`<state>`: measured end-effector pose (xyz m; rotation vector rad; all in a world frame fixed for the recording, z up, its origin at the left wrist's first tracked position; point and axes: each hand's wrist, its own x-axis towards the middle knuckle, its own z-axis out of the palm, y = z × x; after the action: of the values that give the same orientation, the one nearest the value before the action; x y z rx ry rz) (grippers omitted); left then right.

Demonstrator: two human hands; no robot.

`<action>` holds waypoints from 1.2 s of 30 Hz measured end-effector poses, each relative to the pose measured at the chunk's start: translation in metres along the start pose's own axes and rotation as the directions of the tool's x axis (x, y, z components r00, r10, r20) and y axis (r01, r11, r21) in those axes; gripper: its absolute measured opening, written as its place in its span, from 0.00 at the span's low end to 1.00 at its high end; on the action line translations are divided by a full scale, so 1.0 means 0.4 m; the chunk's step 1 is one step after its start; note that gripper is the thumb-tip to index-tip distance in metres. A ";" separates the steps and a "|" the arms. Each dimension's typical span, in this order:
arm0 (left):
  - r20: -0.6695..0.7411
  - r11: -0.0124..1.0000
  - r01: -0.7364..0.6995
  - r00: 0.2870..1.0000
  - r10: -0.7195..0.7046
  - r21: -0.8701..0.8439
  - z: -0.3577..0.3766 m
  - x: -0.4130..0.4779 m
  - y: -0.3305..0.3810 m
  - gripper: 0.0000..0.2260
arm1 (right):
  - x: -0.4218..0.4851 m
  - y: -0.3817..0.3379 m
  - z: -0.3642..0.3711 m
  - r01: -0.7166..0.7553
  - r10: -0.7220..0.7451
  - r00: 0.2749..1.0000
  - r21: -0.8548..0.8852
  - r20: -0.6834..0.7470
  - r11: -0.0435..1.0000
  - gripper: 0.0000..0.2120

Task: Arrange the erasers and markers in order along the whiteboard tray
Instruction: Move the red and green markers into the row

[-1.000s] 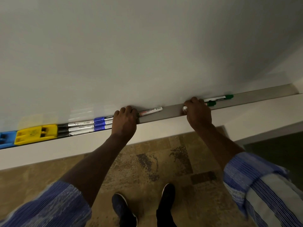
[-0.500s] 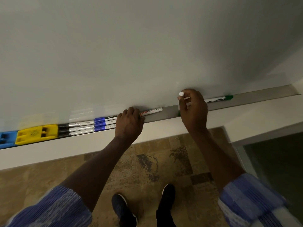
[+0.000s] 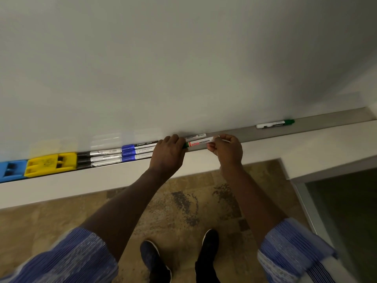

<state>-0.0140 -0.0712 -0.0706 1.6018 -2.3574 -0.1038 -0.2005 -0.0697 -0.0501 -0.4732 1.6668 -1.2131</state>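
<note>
A grey whiteboard tray runs along the bottom of the whiteboard. At its left end sit a blue eraser and a yellow eraser, then black markers and blue markers lying side by side. My right hand pinches the white end of a green-capped marker held level just over the tray. My left hand rests on the tray over the markers' ends, touching the green cap. Another white marker lies behind it. A green marker lies farther right.
A white ledge juts out under the tray. Below is a brown tiled floor with my two dark shoes. A darker doorway area opens at the lower right. The whiteboard fills the upper view.
My right hand lifted a green-capped marker from the tray's right part and carried it left, level, up against my left hand. My left hand shifted slightly right.
</note>
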 end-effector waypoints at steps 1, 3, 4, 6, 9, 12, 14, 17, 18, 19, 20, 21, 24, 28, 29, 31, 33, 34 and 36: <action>0.002 1.000 0.015 1.000 -0.015 0.022 0.001 -0.001 -0.003 0.05 | 0.001 0.003 0.002 0.014 -0.014 1.000 -0.041 0.001 0.999 0.05; 0.003 0.997 0.050 0.999 -0.050 0.056 0.006 -0.005 -0.012 0.05 | -0.001 0.003 0.007 0.095 -0.095 0.995 -0.185 0.009 0.978 0.04; 0.006 0.996 0.066 0.998 -0.067 0.065 0.008 -0.007 -0.017 0.05 | -0.002 0.005 0.009 0.136 -0.134 0.991 -0.261 0.026 0.956 0.04; 0.009 0.994 0.090 0.996 -0.091 0.070 0.012 -0.014 -0.024 0.05 | -0.005 0.014 0.011 0.201 -0.187 0.980 -0.383 0.074 0.902 0.05; 0.014 0.992 0.096 0.995 -0.097 0.079 0.017 -0.022 -0.032 0.04 | -0.004 0.034 0.012 0.253 -0.216 0.967 -0.484 0.131 0.837 0.09; 0.024 0.991 0.097 0.995 -0.099 0.094 0.019 -0.023 -0.034 0.04 | -0.006 0.037 0.011 0.240 -0.187 0.970 -0.471 0.157 0.849 0.09; 0.021 0.991 0.092 0.995 -0.095 0.101 0.016 -0.024 -0.031 0.04 | -0.008 0.036 0.010 0.232 -0.173 0.971 -0.458 0.166 0.858 0.09; 0.026 0.990 0.086 0.996 -0.089 0.110 0.012 -0.025 -0.027 0.05 | -0.010 0.038 0.007 0.261 -0.194 0.963 -0.451 0.189 0.854 0.09; 0.028 0.990 0.085 0.996 -0.089 0.116 0.012 -0.025 -0.026 0.05 | -0.008 0.039 0.006 0.273 -0.204 0.959 -0.462 0.196 0.844 0.09; 0.030 0.989 0.084 0.996 -0.088 0.124 0.011 -0.025 -0.025 0.05 | -0.006 0.042 0.004 0.289 -0.215 0.955 -0.474 0.204 0.832 0.09; 0.030 0.988 0.080 0.996 -0.084 0.132 0.011 -0.025 -0.025 0.05 | -0.003 0.042 0.003 0.306 -0.231 0.950 -0.486 0.210 0.819 0.09; 0.029 0.988 0.075 0.996 -0.079 0.138 0.012 -0.026 -0.023 0.05 | -0.001 0.039 0.001 0.326 -0.252 0.944 -0.497 0.212 0.804 0.09; 0.025 0.988 0.072 0.997 -0.076 0.137 0.012 -0.024 -0.017 0.05 | 0.010 0.022 -0.014 0.383 -0.315 0.924 -0.564 0.218 0.732 0.10; 0.024 0.987 0.072 0.997 -0.076 0.145 0.015 -0.017 -0.005 0.05 | 0.043 -0.011 -0.064 0.494 -0.482 0.849 -0.649 0.215 0.579 0.10; 0.019 0.987 0.074 0.997 -0.077 0.142 0.015 -0.016 -0.001 0.06 | 0.059 -0.017 -0.082 0.519 -0.533 0.819 -0.667 0.210 0.534 0.10; 0.002 0.990 0.083 0.996 -0.084 0.114 0.015 -0.017 0.007 0.09 | 0.098 -0.027 -0.127 0.541 -0.622 0.756 -0.728 0.203 0.421 0.10; -0.002 0.992 0.082 0.997 -0.083 0.096 0.014 -0.020 0.013 0.12 | 0.141 -0.043 -0.176 0.521 -0.694 0.692 -0.803 0.200 0.289 0.11; 0.001 0.992 0.079 0.997 -0.080 0.097 0.014 -0.021 0.016 0.13 | 0.160 -0.052 -0.200 0.503 -0.715 0.668 -0.834 0.208 0.228 0.12; 0.013 0.992 0.076 0.997 -0.077 0.100 0.014 -0.023 0.021 0.15 | 0.192 -0.068 -0.244 0.462 -0.718 0.653 -0.878 0.241 0.125 0.13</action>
<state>-0.0198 -0.0602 -0.0759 1.7447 -2.3482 -0.0156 -0.3255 -0.0912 -0.0613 -1.9638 2.4013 -0.7232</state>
